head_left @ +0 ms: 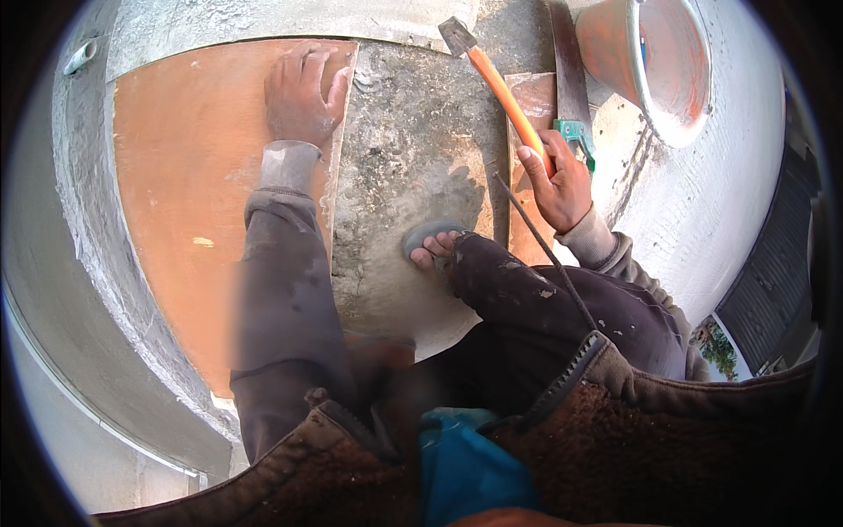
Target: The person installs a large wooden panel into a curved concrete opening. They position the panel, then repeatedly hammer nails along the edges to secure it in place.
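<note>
My right hand [555, 180] is closed around the orange handle of a hammer [507, 98]. The hammer is tilted up and away, its dusty metal head at the far end. Flat on a reddish-brown plywood sheet [189, 158] lies my left hand [305, 95], fingers spread, near the sheet's far right corner. A narrower strip of similar board [525, 230] lies partly beneath my right hand. Close to that hand rests a hand saw [572, 97] with a green handle, its blade pointing away.
An orange-stained bucket [647, 61] lies tipped at the far right by a pale wall [729, 189]. Rough concrete floor [399, 132] runs between the boards, with my sandalled foot [433, 244] on it. A pipe stub [81, 58] juts out at far left.
</note>
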Tool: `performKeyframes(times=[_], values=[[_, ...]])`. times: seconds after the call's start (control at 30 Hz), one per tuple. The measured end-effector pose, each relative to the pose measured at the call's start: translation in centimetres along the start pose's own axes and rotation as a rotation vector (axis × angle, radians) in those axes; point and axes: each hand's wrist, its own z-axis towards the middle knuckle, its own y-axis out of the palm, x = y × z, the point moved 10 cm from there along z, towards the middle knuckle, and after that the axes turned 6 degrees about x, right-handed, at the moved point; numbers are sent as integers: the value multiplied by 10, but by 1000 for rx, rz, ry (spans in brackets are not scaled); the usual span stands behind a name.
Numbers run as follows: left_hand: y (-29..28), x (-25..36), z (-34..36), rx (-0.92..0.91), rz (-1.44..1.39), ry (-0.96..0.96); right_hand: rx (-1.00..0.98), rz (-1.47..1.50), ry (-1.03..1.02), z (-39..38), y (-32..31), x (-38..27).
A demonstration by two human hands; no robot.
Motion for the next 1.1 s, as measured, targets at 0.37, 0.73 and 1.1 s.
performKeyframes(times=[0.37,0.73,1.1], values=[[-16,-33,-27,-10,287,-416,-167,-580,-558,83,1,-142],[-14,-30,-25,-11,274,-545,-150,-1202,-909,94,38,-179],[-9,-38,-29,56,159,-526,-363,-976,-1083,114,23,-184]])
